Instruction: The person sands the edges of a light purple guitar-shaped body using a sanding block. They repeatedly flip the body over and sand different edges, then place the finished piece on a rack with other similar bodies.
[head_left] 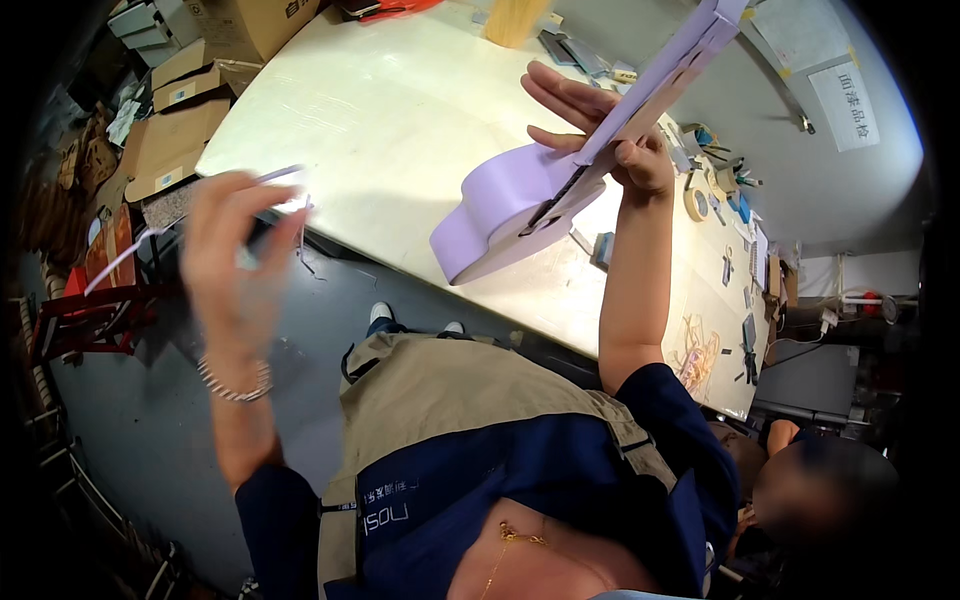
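Wore a gold necklace [507,531], nearest the lens at six o'clock, with a navy top [560,452] and tan apron [450,372] just beyond. Held a lilac ukulele [515,192] at one o'clock, raised over the near part of the counter [350,125]. Gripped it by the neck in the right hand [648,168], thumb on the near side, fingers extended past the far side; probably chose the neck for slimness, leaving the body's broad sides untouched. Angled the neck up toward one o'clock, body slanting down toward centre, likely for balance. Held a thin lilac strip [278,174] in the left hand [235,262] at nine o'clock, apparently pinched; could not tell exact finger placement through the blur. Stationed well apart from the ukulele, perhaps to spare the finish. Left a tangle of pale strips [698,358] between three and four o'clock, likely aside for working room. Set a tape roll [690,207] at two, presumably for easy reach.
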